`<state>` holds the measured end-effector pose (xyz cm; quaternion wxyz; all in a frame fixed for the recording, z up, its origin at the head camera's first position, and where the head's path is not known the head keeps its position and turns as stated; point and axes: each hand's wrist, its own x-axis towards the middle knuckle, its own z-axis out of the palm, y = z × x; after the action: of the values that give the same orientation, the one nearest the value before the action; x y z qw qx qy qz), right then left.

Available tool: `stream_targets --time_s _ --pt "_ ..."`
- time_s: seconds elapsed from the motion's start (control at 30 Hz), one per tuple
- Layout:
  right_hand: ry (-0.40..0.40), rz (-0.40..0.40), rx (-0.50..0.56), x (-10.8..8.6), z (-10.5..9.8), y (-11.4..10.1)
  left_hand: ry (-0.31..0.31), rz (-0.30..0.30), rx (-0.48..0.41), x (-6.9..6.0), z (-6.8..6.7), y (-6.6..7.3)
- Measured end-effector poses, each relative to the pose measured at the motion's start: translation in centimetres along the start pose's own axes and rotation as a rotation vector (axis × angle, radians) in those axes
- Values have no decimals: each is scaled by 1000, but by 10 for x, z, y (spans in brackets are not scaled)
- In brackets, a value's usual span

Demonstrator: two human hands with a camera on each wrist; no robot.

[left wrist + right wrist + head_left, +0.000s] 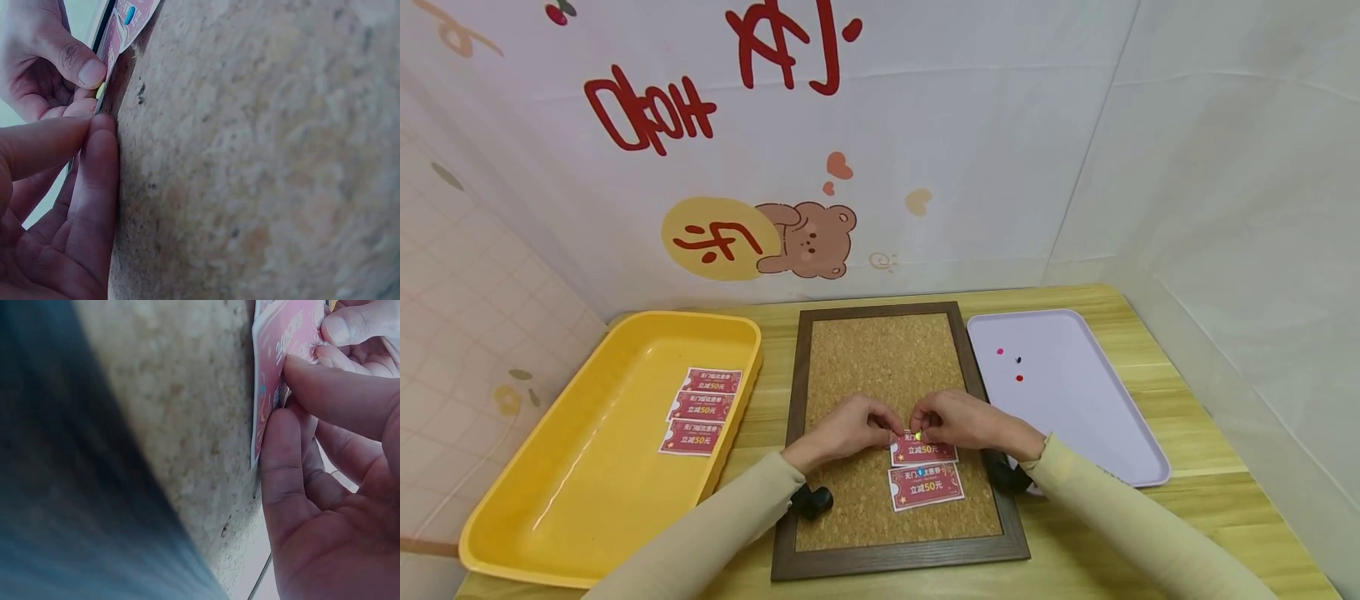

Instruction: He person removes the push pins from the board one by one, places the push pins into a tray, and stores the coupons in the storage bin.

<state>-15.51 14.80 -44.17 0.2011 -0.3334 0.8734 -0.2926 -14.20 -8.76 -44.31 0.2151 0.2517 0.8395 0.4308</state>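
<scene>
A red-and-white coupon (923, 451) lies on the cork board (880, 358), just above a second coupon (927, 489) that has a blue thumbtack (920, 472) near its top. My left hand (852, 427) pinches the upper coupon's edge between thumb and finger, as the left wrist view shows. At the coupon's top edge, my right hand (958, 417) holds a yellow-green thumbtack (918, 436) with its fingertips. In the right wrist view, the right thumb and fingers (284, 450) lie against the coupon (284, 347), and they hide the tack's point.
Left of the board stands a yellow tray (572, 467) with three coupons (698, 407) overlapping along its right side. To the right, a pale lilac tray (1075, 400) holds three small tacks, one of them red (1019, 378). The board has a raised dark frame (902, 556).
</scene>
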Motion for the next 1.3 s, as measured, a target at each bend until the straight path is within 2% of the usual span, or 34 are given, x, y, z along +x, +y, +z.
stream_targets --time_s 0.4,0.77,1.3 --pt "-38 31 18 1 -2 -2 -2 3 2 2 1 -3" --pt "-32 15 4 -1 0 0 -1 -13 -12 1 3 -2" --pt "-35 -11 -7 1 -2 -1 3 -4 -32 2 2 -3"
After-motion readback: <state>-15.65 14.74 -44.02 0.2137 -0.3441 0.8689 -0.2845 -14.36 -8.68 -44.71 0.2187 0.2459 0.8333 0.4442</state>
